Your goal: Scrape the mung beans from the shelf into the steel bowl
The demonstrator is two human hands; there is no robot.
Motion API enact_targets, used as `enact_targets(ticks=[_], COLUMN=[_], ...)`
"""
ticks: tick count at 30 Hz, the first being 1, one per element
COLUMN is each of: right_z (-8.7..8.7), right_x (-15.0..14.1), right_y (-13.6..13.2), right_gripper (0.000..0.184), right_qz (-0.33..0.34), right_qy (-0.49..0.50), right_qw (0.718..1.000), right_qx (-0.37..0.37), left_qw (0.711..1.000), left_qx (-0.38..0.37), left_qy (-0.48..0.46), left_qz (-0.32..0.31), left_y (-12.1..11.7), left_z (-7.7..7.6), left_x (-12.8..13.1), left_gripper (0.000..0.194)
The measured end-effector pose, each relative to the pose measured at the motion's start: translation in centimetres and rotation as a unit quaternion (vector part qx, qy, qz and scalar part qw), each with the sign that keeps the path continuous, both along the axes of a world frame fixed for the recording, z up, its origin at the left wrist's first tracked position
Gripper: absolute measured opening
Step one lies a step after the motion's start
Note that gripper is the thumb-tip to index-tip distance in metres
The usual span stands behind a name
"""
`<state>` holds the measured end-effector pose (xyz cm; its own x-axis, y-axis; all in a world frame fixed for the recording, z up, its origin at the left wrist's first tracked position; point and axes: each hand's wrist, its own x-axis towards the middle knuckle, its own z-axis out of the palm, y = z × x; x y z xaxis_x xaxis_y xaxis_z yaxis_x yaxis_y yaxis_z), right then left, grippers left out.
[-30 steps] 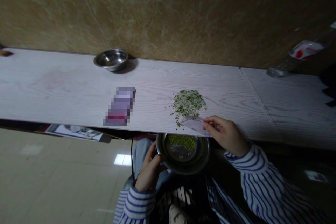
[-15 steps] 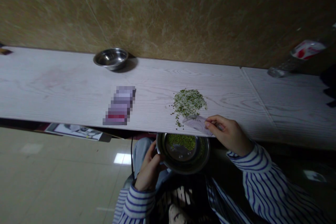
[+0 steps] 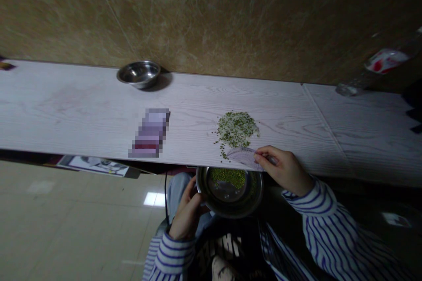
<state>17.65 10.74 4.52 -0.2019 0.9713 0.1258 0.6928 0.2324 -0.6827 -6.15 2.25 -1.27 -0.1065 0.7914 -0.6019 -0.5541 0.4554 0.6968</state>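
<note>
My left hand (image 3: 187,213) grips the rim of a steel bowl (image 3: 235,210) just below the table's front edge. Green beans (image 3: 229,177), probably mung beans, lie in the bowl's far part, with a few white grains lower down. Between the thumb and fingers of my right hand (image 3: 283,167) is a clear plastic protractor (image 3: 244,157), its curved side toward a pile of mixed green beans and white grains (image 3: 238,128). It lies on or close above the tabletop near the edge. Several stray beans are scattered left of the pile.
A second steel bowl (image 3: 139,74) stands by the wall on the white wood-grain table (image 3: 191,96). A pixelated flat object (image 3: 150,132) lies left of the pile. At the right, a clear plastic bottle (image 3: 372,70) stands against the wall. Papers (image 3: 95,165) show beneath the left table edge.
My right hand and the protractor shifted slightly right, then back left. The bowl, my left hand and the pile look the same.
</note>
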Motion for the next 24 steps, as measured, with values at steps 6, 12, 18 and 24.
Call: enact_targets(ticks=[6, 12, 18, 24], right_z=[-0.2, -0.4, -0.5, -0.8], right_x=[0.4, -0.4, -1.0, -1.1], right_y=[0.4, 0.7, 0.6, 0.7], right_gripper=[0.017, 0.016, 0.016, 0.018], right_qz=[-0.031, -0.015, 0.001, -0.007], right_qy=[0.013, 0.023, 0.027, 0.023], right_qw=[0.999, 1.000, 1.000, 1.000], right_qx=[0.003, 0.003, -0.002, 0.002], left_qw=[1.000, 1.000, 1.000, 1.000], left_qx=[-0.006, -0.004, 0.003, 0.003], left_qy=[-0.010, -0.014, -0.009, -0.006], left_qz=[0.000, -0.001, -0.003, -0.001], left_y=[0.1, 0.0, -0.1, -0.1], left_z=[-0.2, -0.2, -0.3, -0.3], left_x=[-0.1, -0.2, -0.5, -0.4], left_gripper=[0.055, 0.059, 0.063, 0.062])
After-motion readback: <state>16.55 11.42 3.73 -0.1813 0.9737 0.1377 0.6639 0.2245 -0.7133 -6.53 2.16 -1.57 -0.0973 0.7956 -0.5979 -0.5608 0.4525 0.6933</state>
